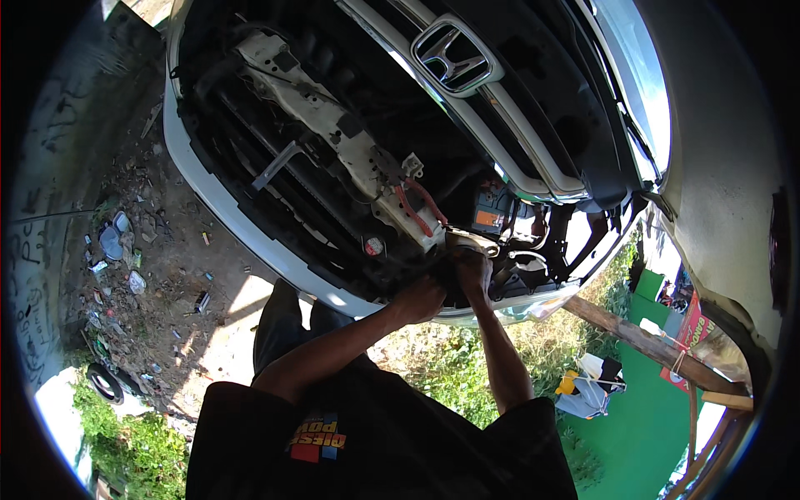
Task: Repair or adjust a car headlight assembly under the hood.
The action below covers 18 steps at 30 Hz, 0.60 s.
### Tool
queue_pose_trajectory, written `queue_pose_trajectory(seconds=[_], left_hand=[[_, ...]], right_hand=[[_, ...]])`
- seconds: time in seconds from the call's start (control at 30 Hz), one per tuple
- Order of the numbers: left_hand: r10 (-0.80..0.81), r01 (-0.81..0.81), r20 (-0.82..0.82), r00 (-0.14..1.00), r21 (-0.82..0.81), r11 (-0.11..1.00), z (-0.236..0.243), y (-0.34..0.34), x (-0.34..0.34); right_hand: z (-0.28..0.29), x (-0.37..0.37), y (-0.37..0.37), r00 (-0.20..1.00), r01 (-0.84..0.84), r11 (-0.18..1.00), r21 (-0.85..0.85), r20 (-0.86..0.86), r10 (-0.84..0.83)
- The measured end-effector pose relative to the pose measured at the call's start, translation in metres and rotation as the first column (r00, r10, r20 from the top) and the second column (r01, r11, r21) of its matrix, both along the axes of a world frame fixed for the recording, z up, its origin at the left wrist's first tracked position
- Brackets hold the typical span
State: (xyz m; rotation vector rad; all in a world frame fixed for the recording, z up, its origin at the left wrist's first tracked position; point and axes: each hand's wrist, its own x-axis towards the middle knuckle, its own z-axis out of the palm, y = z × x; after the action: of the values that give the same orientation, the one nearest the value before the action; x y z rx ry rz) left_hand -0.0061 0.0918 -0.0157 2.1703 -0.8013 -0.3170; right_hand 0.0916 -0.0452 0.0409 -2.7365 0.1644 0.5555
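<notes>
Both hands reach into the front of a white car, at the corner beside its headlight. My left hand rests low against dark parts behind the bumper, its fingers lost in shadow. Close by on the right, my right hand is closed, knuckles up, around something I cannot make out. Just beyond the hands lies a pale metal bracket. Red-handled pliers lie on the worn, light-coloured crossbar, their handles spread. An orange-and-grey battery sits beyond my right hand.
A dark grille with a chrome emblem overhangs the engine bay at the upper right. An upright metal bracket stands at the left of the bay. Litter and a tyre lie on the ground at left. A wooden pole runs along the right.
</notes>
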Motion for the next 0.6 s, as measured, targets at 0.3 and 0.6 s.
queue_pose_trajectory(seconds=[0.3,0.6], left_hand=[[0.150,-0.172,-0.109,0.983,-0.229,0.958,0.021,0.007,0.010],[0.197,-0.219,-0.096,0.976,-0.373,0.902,0.035,0.032,0.009]], right_hand=[[0.063,0.008,-0.001,0.919,-0.395,0.897,-0.196,-0.093,0.384],[0.082,0.025,-0.025,0.985,-0.172,0.985,0.001,0.010,0.172]])
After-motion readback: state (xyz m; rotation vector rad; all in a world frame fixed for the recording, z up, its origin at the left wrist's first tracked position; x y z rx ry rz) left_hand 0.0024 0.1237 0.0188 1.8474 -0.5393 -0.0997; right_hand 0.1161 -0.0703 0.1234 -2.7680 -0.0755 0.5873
